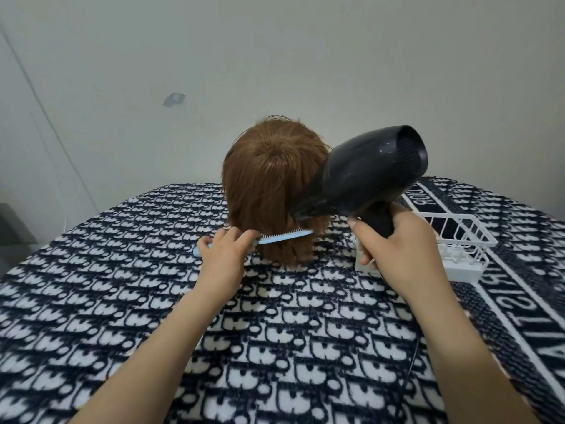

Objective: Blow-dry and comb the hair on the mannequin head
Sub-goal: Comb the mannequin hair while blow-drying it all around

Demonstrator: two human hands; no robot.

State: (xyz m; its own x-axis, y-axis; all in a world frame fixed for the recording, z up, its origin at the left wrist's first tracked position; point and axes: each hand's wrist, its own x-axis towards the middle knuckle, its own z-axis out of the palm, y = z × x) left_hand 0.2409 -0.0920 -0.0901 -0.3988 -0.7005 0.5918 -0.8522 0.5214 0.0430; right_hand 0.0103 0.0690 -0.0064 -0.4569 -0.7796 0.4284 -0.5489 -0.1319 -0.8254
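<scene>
A mannequin head (269, 179) with straight reddish-brown hair stands upright on the table, its back turned to me. My left hand (223, 255) grips a light blue comb (284, 237) by the handle, and the teeth lie across the lower hair. My right hand (394, 243) holds a black hair dryer (367, 172) by its grip. The dryer's nozzle points down and left at the hair on the head's right side, just above the comb.
A navy and white patterned cloth (153, 301) covers the table. A white wire basket (458, 243) stands to the right, partly behind my right hand. The dryer's thin black cord (411, 365) hangs by my right forearm. A plain wall rises behind the table.
</scene>
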